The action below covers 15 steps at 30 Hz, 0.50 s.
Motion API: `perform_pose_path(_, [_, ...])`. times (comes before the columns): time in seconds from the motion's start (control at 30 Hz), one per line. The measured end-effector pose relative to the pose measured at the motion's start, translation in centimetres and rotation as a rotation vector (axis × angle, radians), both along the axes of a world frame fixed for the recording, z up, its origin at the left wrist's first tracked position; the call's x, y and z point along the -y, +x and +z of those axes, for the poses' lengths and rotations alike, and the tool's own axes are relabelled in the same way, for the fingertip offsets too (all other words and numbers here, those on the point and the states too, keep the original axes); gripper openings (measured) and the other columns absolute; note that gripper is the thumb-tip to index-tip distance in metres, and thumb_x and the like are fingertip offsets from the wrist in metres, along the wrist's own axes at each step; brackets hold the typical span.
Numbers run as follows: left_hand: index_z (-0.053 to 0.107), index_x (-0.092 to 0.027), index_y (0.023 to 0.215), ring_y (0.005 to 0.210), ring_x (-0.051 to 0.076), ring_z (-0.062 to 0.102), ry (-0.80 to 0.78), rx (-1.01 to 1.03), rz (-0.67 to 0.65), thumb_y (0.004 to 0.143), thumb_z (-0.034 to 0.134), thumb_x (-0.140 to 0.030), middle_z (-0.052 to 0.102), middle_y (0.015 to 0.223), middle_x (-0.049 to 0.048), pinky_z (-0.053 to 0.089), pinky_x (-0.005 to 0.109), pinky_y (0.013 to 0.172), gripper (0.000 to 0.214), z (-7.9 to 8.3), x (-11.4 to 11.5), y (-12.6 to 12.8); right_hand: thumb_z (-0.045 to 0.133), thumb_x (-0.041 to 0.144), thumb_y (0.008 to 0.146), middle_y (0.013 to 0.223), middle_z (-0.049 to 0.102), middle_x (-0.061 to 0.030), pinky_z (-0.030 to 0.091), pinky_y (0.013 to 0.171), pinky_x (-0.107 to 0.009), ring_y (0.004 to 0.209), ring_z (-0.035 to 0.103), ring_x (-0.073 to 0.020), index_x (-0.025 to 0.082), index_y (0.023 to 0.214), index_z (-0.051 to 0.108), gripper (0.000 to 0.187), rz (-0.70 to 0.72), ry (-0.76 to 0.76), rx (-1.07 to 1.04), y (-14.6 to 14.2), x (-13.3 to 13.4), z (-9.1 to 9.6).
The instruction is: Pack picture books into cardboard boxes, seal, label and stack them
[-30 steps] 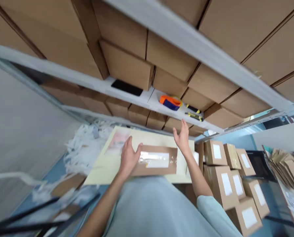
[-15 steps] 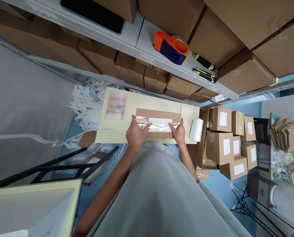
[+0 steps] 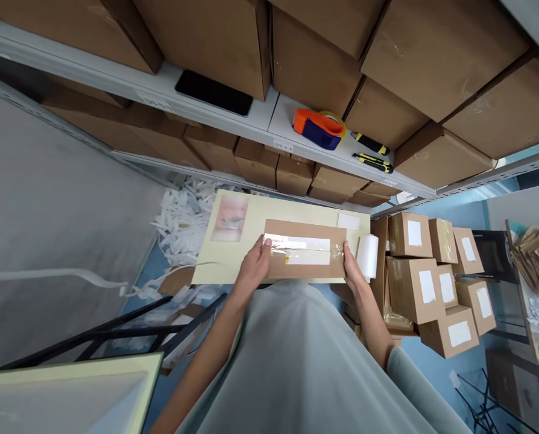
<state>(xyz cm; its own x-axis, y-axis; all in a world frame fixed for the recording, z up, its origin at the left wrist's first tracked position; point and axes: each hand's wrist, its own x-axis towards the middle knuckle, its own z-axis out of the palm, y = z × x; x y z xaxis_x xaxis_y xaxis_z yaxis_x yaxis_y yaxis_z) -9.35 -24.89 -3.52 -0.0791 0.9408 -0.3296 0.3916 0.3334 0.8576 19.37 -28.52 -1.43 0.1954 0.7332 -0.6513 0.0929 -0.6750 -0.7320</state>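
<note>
Between my two hands is a flat brown cardboard box point(image 3: 305, 231) with a white label point(image 3: 312, 256) under clear shiny tape on its upper face. My left hand point(image 3: 255, 260) grips the box's left end, thumb on top. At the right end, my right hand point(image 3: 353, 265) closes on the edge with its fingers partly hidden beneath. The box is over a pale yellow tabletop point(image 3: 255, 211); whether it rests there or is lifted, I cannot tell. A white roll point(image 3: 368, 256) stands just right of my right hand, and a small white slip point(image 3: 348, 221) lies behind it.
Above the table, a shelf point(image 3: 260, 126) carries boxes, a black phone-like slab point(image 3: 214, 92), an orange and blue tape dispenser point(image 3: 319, 128) and two utility knives point(image 3: 372, 161). Labelled cartons point(image 3: 416, 289) are stacked at right. Shredded white paper point(image 3: 183, 217) heaps at left, near a black metal frame point(image 3: 161, 337).
Both thumbs have moved from the middle of the box out to its ends, and my hands are farther apart. The view has shifted, showing more of the shelf.
</note>
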Motion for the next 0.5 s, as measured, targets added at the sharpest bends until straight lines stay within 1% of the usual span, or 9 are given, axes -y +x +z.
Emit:
perform_pose_path(0.07, [0.069, -0.020, 0.146, 0.131, 0.032, 0.072, 0.030, 0.098, -0.045, 0.109, 0.037, -0.067, 0.078, 0.138, 0.0131, 0.054, 0.045, 0.118, 0.068, 2.7, 0.2, -0.5, 0.031, 0.082, 0.109, 0.143, 0.078, -0.0127, 0.061, 0.116, -0.048, 0.135, 0.074, -0.0305, 0.022, 0.161, 0.060, 0.084, -0.051, 0.071, -0.021, 0.2, 0.6, 2.6])
perform_pose_path(0.13, [0.068, -0.021, 0.148, 0.136, 0.031, 0.069, 0.077, 0.149, -0.044, 0.108, 0.038, -0.074, 0.077, 0.141, 0.0121, 0.053, 0.043, 0.119, 0.073, 5.4, 0.1, -0.9, 0.034, 0.083, 0.108, 0.153, 0.072, -0.0116, 0.057, 0.122, -0.047, 0.144, 0.068, -0.0302, 0.023, 0.163, 0.057, 0.085, -0.071, 0.167, 0.000, 0.2, 0.9, 5.2])
perform_pose_path(0.2, [0.070, -0.021, 0.145, 0.136, 0.032, 0.068, 0.123, 0.148, -0.011, 0.105, 0.040, -0.079, 0.077, 0.138, 0.0111, 0.055, 0.042, 0.117, 0.076, 7.5, -0.2, -1.2, 0.032, 0.084, 0.107, 0.160, 0.067, -0.0101, 0.053, 0.127, -0.047, 0.152, 0.061, -0.0299, 0.023, 0.166, 0.055, 0.088, -0.038, 0.242, 0.058, 0.1, 0.7, 7.5])
perform_pose_path(0.23, [0.072, -0.022, 0.142, 0.134, 0.032, 0.069, 0.137, 0.148, 0.010, 0.104, 0.041, -0.082, 0.078, 0.135, 0.0106, 0.057, 0.041, 0.115, 0.077, 8.3, -0.4, -1.3, 0.030, 0.085, 0.107, 0.162, 0.066, -0.0092, 0.050, 0.129, -0.047, 0.156, 0.058, -0.0297, 0.024, 0.167, 0.054, 0.089, -0.013, 0.269, 0.089, -0.1, 0.6, 8.5])
perform_pose_path(0.3, [0.075, -0.023, 0.136, 0.127, 0.031, 0.072, 0.145, 0.170, 0.047, 0.102, 0.043, -0.085, 0.080, 0.128, 0.0098, 0.059, 0.040, 0.111, 0.078, 9.4, -0.9, -1.5, 0.029, 0.087, 0.107, 0.164, 0.064, -0.0070, 0.046, 0.133, -0.047, 0.160, 0.052, -0.0290, 0.026, 0.169, 0.052, 0.090, 0.024, 0.315, 0.127, -0.5, 0.1, 9.9])
perform_pose_path(0.37, [0.076, -0.022, 0.130, 0.123, 0.031, 0.073, 0.147, 0.208, 0.070, 0.101, 0.044, -0.087, 0.081, 0.122, 0.0098, 0.060, 0.040, 0.110, 0.078, 9.9, -1.2, -1.8, 0.033, 0.088, 0.106, 0.167, 0.061, -0.0042, 0.039, 0.137, -0.047, 0.164, 0.046, -0.0283, 0.028, 0.170, 0.052, 0.089, 0.025, 0.371, 0.130, -0.9, -0.2, 11.1])
perform_pose_path(0.43, [0.078, -0.021, 0.125, 0.125, 0.031, 0.072, 0.160, 0.217, 0.080, 0.102, 0.045, -0.085, 0.080, 0.122, 0.0104, 0.057, 0.042, 0.115, 0.075, 10.0, -1.4, -2.3, 0.038, 0.087, 0.106, 0.170, 0.058, -0.0015, 0.032, 0.141, -0.047, 0.168, 0.040, -0.0279, 0.031, 0.170, 0.052, 0.086, 0.025, 0.428, 0.119, -1.3, -0.3, 12.1])
perform_pose_path(0.5, [0.079, -0.022, 0.119, 0.129, 0.032, 0.070, 0.182, 0.189, 0.082, 0.102, 0.048, -0.084, 0.080, 0.125, 0.0112, 0.053, 0.044, 0.119, 0.072, 10.1, -1.6, -2.9, 0.039, 0.085, 0.108, 0.172, 0.055, 0.0012, 0.028, 0.143, -0.048, 0.170, 0.035, -0.0273, 0.034, 0.170, 0.051, 0.082, 0.052, 0.463, 0.106, -1.7, -0.2, 13.3])
